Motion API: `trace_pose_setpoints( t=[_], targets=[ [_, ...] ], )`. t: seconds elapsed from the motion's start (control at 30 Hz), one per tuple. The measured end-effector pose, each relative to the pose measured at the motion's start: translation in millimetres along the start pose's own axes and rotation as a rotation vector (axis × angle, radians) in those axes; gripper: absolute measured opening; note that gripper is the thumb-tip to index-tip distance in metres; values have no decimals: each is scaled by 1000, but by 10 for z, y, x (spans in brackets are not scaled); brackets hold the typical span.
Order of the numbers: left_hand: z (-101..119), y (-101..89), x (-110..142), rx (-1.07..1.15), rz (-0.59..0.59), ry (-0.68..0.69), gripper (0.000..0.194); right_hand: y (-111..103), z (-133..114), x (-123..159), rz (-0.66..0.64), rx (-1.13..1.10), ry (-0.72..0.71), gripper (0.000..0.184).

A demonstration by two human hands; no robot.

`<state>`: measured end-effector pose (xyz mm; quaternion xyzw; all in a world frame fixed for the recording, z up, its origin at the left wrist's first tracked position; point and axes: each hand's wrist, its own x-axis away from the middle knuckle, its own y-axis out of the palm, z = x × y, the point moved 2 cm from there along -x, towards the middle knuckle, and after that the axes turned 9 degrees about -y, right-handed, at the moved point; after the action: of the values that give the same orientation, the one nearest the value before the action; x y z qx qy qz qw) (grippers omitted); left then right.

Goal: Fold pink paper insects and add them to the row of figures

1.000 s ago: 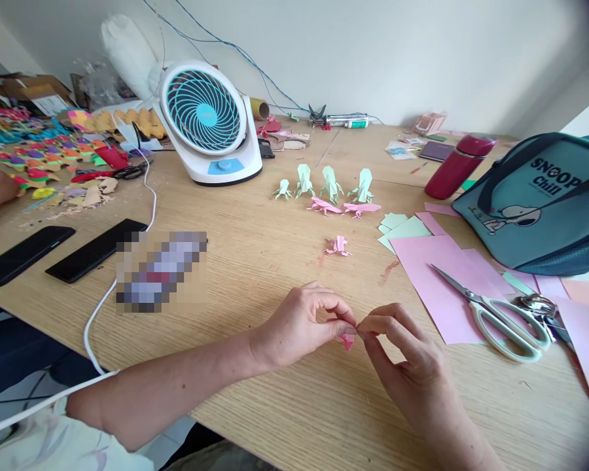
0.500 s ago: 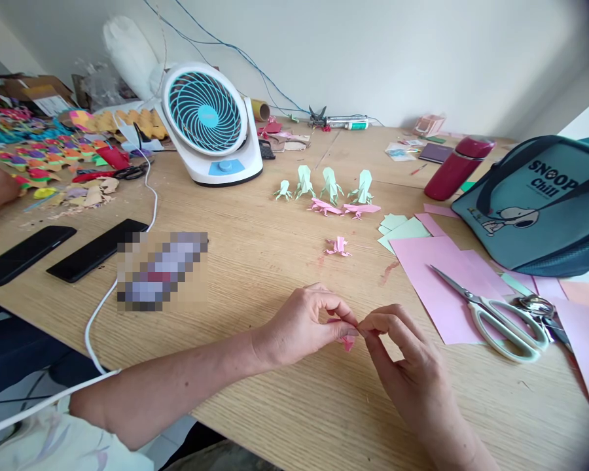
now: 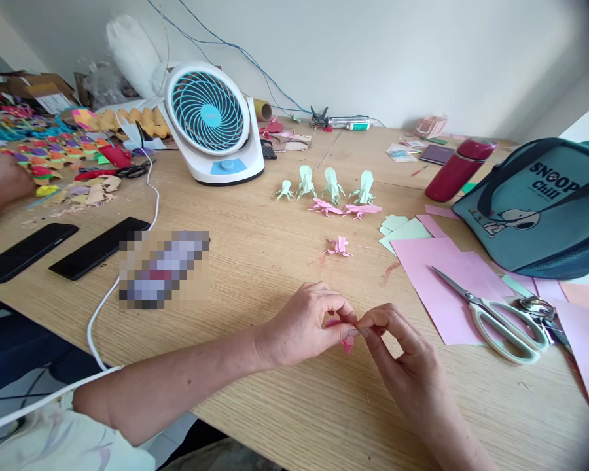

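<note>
A small folded pink paper piece (image 3: 347,345) is between my hands, mostly covered by fingers. My left hand (image 3: 302,327) is closed around it, thumb against forefinger. My right hand (image 3: 410,363) pinches with thumb and forefinger at its right end, the fingertips of both hands nearly meeting. Beyond them lies a small pink origami figure (image 3: 340,246). Behind that are two flat-backed pink origami figures (image 3: 362,210) and a row of several pale green origami figures (image 3: 332,186), standing on the wooden table (image 3: 255,261).
To the right, scissors (image 3: 495,314) lie on pink paper sheets (image 3: 425,268), near green paper pieces (image 3: 407,232), a red bottle (image 3: 459,170) and a teal bag (image 3: 535,203). A fan (image 3: 209,118), phones (image 3: 101,247) and a white cable (image 3: 95,320) are leftward. Another person's hand (image 3: 4,186) shows far left.
My hands stay almost in place, both pinching the pink paper piece. At the far left, the other person's hand has moved a little to the right.
</note>
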<state>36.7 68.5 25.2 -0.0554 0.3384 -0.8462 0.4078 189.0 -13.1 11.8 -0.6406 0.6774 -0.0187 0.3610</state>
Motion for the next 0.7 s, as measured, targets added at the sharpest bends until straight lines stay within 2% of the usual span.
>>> trace_pose_setpoints(
  t=[0.2,0.37,0.53,0.63,0.7],
  targets=[
    [0,3,-2,-43,-27,30,13,6,16,1,-10,-72,97,16],
    [38,-14,21,-60,-6,16,15,-30,50,32,56,-83,164,11],
    [86,-8,72,-145,108,45,11,-8,5,30,30,-73,70,3],
    [97,5,94,-181,159,85,12,29,-21,22,44,-29,-5,7],
    [91,13,97,-180,150,97,13,46,-29,22,50,-9,-35,11]
  ],
)
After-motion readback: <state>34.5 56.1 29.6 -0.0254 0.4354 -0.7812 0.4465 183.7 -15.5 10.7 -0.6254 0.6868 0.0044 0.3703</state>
